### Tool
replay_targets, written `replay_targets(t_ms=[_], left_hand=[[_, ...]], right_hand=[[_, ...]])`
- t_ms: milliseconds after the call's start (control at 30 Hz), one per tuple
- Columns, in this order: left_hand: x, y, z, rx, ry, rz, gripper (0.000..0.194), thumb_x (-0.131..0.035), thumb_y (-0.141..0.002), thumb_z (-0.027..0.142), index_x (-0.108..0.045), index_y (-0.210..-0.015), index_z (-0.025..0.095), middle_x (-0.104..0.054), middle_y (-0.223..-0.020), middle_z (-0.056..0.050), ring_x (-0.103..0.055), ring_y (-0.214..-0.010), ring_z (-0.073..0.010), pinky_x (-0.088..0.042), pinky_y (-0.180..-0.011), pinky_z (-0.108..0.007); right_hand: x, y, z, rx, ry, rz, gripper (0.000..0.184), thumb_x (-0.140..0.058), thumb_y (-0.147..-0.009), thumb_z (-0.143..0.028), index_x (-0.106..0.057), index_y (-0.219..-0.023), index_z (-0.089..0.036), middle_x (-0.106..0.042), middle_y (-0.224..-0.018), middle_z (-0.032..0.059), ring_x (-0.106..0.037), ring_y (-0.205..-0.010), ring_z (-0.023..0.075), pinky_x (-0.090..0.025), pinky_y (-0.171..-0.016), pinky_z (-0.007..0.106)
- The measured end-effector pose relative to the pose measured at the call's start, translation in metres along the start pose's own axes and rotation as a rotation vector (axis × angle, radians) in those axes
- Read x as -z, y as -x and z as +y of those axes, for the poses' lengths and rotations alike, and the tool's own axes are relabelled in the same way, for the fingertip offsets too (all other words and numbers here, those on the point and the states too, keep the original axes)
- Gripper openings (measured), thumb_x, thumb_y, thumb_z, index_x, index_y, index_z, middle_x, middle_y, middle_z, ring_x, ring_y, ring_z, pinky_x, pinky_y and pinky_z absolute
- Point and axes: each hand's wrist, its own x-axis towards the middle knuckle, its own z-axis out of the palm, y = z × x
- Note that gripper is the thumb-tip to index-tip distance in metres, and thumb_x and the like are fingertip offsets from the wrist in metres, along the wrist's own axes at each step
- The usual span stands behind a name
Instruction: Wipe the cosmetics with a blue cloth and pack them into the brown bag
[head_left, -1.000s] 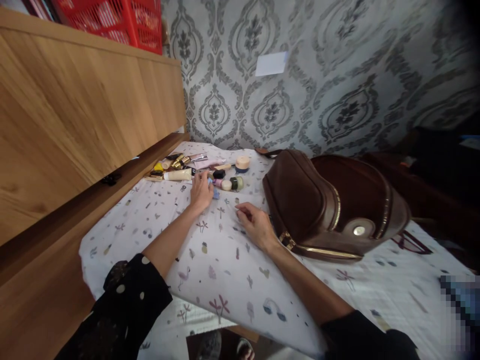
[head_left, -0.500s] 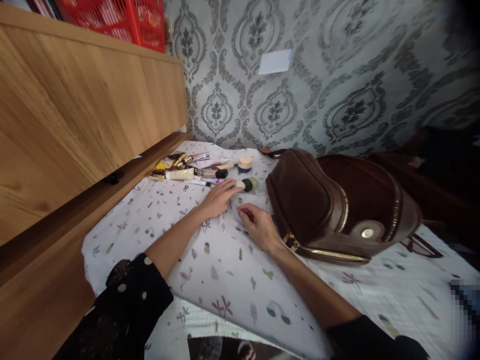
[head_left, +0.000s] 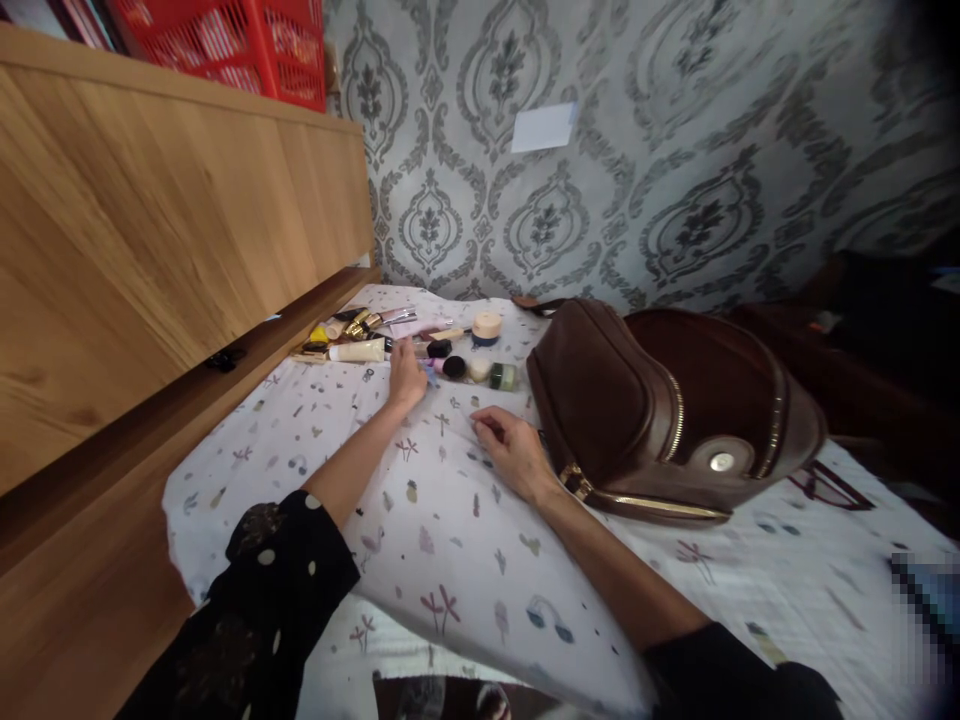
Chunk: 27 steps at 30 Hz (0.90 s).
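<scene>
My left hand [head_left: 406,375] reaches out to a cluster of cosmetics on the printed white sheet [head_left: 450,530]. Its fingers curl down over a small blue and purple item [head_left: 430,373] that I cannot name. Just beyond it lie a cream tube [head_left: 356,351], a black-lidded pot [head_left: 454,366], a pale pot [head_left: 478,370] and a green jar [head_left: 504,376]. A round beige jar [head_left: 486,325] stands further back. My right hand [head_left: 514,450] rests on the sheet with its fingers bent, right beside a brown leather bag [head_left: 660,410].
A wooden panel [head_left: 150,230] with a ledge runs along the left, with a red basket [head_left: 225,40] on top. Patterned wallpaper with a white paper [head_left: 541,128] closes the back. Gold lipsticks [head_left: 356,322] lie by the ledge. Dark bedding sits at the far right.
My left hand swung right to the green jar, then came back left onto the blue item. The pots now stand in a row. My right hand stayed put.
</scene>
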Motion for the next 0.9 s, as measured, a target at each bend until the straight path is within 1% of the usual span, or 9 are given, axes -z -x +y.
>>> replay_targets(t_ms=[133, 267, 333, 400, 467, 500, 567, 700, 900], left_hand=[[-0.006, -0.009, -0.003, -0.069, -0.025, -0.082, 0.069, -0.044, -0.074, -0.008, -0.049, -0.141, 0.009, -0.049, -0.147, -0.02, -0.038, -0.145, -0.03, -0.028, -0.123, -0.05], [-0.001, -0.002, -0.003, -0.198, -0.021, -0.174, 0.077, -0.044, -0.07, -0.01, -0.053, -0.142, 0.015, -0.047, -0.154, -0.013, -0.038, -0.147, -0.0252, -0.029, -0.124, -0.044], [0.001, 0.004, -0.004, -0.331, -0.014, -0.236, 0.083, -0.043, -0.067, -0.011, -0.052, -0.144, 0.018, -0.044, -0.157, -0.009, -0.034, -0.149, -0.0222, -0.027, -0.125, -0.041], [0.001, 0.009, -0.005, -0.521, -0.003, -0.301, 0.088, -0.04, -0.065, -0.011, -0.05, -0.146, 0.02, -0.042, -0.159, -0.006, -0.031, -0.151, -0.0202, -0.027, -0.126, -0.042], [-0.002, 0.011, -0.004, -0.688, 0.017, -0.336, 0.09, -0.038, -0.065, -0.01, -0.047, -0.148, 0.023, -0.04, -0.16, -0.005, -0.03, -0.151, -0.0188, -0.028, -0.125, -0.043], [-0.003, 0.012, -0.004, -0.733, 0.031, -0.336, 0.09, -0.038, -0.066, -0.01, -0.046, -0.149, 0.024, -0.041, -0.16, -0.005, -0.03, -0.151, -0.0179, -0.029, -0.125, -0.043], [-0.005, 0.013, -0.003, -0.768, 0.052, -0.321, 0.089, -0.037, -0.067, -0.009, -0.046, -0.149, 0.024, -0.041, -0.159, -0.005, -0.031, -0.151, -0.0171, -0.031, -0.124, -0.042], [-0.004, 0.014, 0.0, -0.769, 0.029, -0.304, 0.086, -0.039, -0.069, -0.008, -0.044, -0.149, 0.023, -0.042, -0.159, -0.007, -0.033, -0.15, -0.0185, -0.033, -0.122, -0.042], [0.001, 0.017, 0.006, -0.751, -0.051, -0.322, 0.083, -0.04, -0.067, -0.007, -0.042, -0.147, 0.011, -0.043, -0.156, -0.017, -0.033, -0.15, -0.0216, -0.031, -0.123, -0.04]], right_hand=[[0.0, 0.0, 0.0, 0.017, 0.005, 0.007, 0.026, -0.049, -0.084, -0.03, -0.07, -0.095, -0.018, -0.071, -0.078, 0.005, -0.062, -0.07, 0.019, -0.049, -0.07, 0.03], [0.0, -0.001, 0.0, 0.032, 0.007, 0.014, 0.027, -0.049, -0.083, -0.03, -0.07, -0.093, -0.018, -0.071, -0.076, 0.0047, -0.061, -0.066, 0.0182, -0.048, -0.069, 0.03], [-0.001, -0.001, 0.0, 0.034, 0.011, 0.012, 0.027, -0.049, -0.083, -0.03, -0.07, -0.093, -0.017, -0.07, -0.076, 0.0054, -0.06, -0.066, 0.0185, -0.048, -0.069, 0.03], [-0.001, -0.002, 0.001, 0.037, 0.013, 0.01, 0.027, -0.048, -0.083, -0.03, -0.07, -0.093, -0.017, -0.07, -0.076, 0.0057, -0.06, -0.067, 0.0187, -0.048, -0.069, 0.03], [-0.001, -0.002, 0.002, 0.044, 0.009, 0.007, 0.027, -0.049, -0.084, -0.031, -0.07, -0.092, -0.018, -0.07, -0.076, 0.0054, -0.061, -0.066, 0.0186, -0.048, -0.069, 0.03], [-0.001, -0.002, 0.002, 0.047, 0.006, 0.006, 0.027, -0.049, -0.084, -0.031, -0.07, -0.092, -0.018, -0.07, -0.076, 0.0052, -0.061, -0.066, 0.0186, -0.048, -0.068, 0.03], [-0.001, -0.002, 0.002, 0.055, 0.002, 0.002, 0.026, -0.049, -0.084, -0.031, -0.07, -0.091, -0.018, -0.07, -0.077, 0.0053, -0.062, -0.068, 0.0187, -0.048, -0.069, 0.03], [0.0, -0.002, 0.002, 0.074, -0.003, -0.005, 0.026, -0.049, -0.084, -0.032, -0.07, -0.09, -0.018, -0.071, -0.081, 0.0058, -0.062, -0.07, 0.019, -0.048, -0.07, 0.03], [0.0, -0.002, 0.002, 0.075, 0.002, 0.004, 0.025, -0.049, -0.084, -0.031, -0.07, -0.091, -0.019, -0.071, -0.078, 0.0051, -0.06, -0.066, 0.0179, -0.048, -0.067, 0.029]])
